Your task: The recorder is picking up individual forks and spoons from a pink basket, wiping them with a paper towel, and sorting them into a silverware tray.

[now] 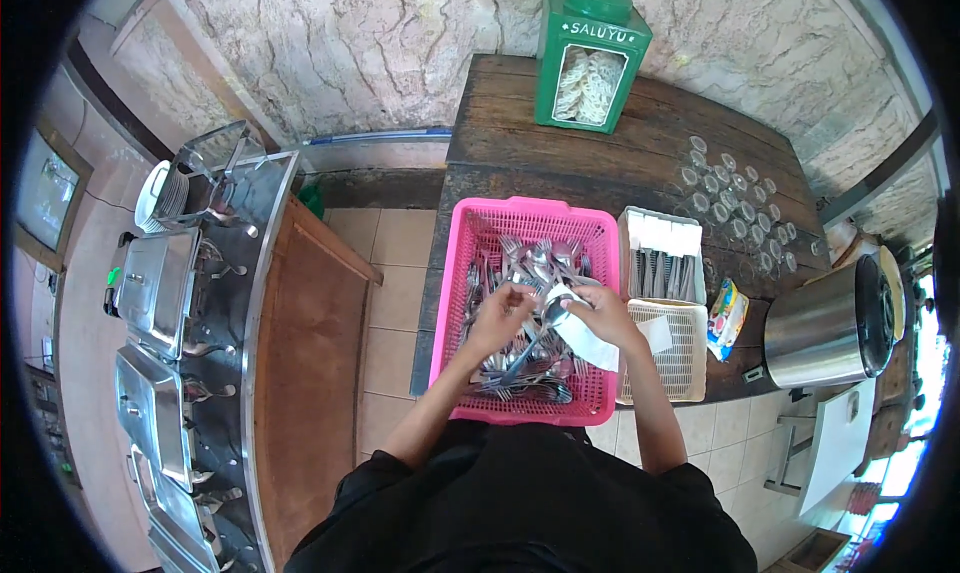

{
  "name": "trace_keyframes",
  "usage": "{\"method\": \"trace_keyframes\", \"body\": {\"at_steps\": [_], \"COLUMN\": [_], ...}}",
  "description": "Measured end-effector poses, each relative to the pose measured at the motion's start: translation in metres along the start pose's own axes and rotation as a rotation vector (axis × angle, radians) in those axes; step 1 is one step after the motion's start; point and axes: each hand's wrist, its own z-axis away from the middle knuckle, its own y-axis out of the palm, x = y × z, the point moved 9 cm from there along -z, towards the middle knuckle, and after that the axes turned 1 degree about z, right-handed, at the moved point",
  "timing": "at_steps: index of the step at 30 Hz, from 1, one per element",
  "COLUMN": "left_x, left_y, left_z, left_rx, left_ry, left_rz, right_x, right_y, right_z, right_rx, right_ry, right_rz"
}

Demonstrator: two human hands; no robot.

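Both my hands are over a pink plastic basket heaped with metal spoons and forks. My right hand is closed on a spoon at its bowl, with a white napkin hanging below the fingers. The spoon's handle slants down to the left over the pile. Just left of the spoon bowl, my left hand has its fingertips pinched together; what they hold, if anything, is too small to make out.
Right of the basket are a cutlery tray with napkins, a beige woven tray and a colourful packet. Behind stand upturned glasses, a steel urn and a green tin. Chafing dishes line the left counter.
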Motion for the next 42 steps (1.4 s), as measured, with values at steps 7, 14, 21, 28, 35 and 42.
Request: {"method": "trace_keyframes", "body": {"at_steps": [7,14,21,28,35,42], "left_x": [0.028,0.065,0.060,0.063,-0.001,-0.063], "left_y": [-0.034,0.019,0.026,0.044,0.082,0.086], "left_z": [-0.004,0.014,0.015,0.001,-0.029,-0.043], "left_rx": [0.161,0.666,0.791,1.056,0.908,0.526], "left_ry": [0.015,0.360,0.657,0.551,0.493,0.094], "left_rz": [-0.911,-1.432,-1.382,-1.433,-1.044,-0.266], "right_x": [-0.023,-0.036,-0.050,-0.049,-0.048,-0.055], "right_y": [-0.030,-0.036,-0.039,-0.047,-0.066,-0.079], "right_z": [0.010,0.028,0.038,0.043,0.053,0.057], "right_rx": [-0.109,-0.155,-0.164,-0.191,-0.277,-0.322], "right_ry": [0.032,0.076,0.107,0.142,0.137,0.154], "right_rz": [0.066,-0.020,-0.046,-0.050,-0.079,-0.149]}}
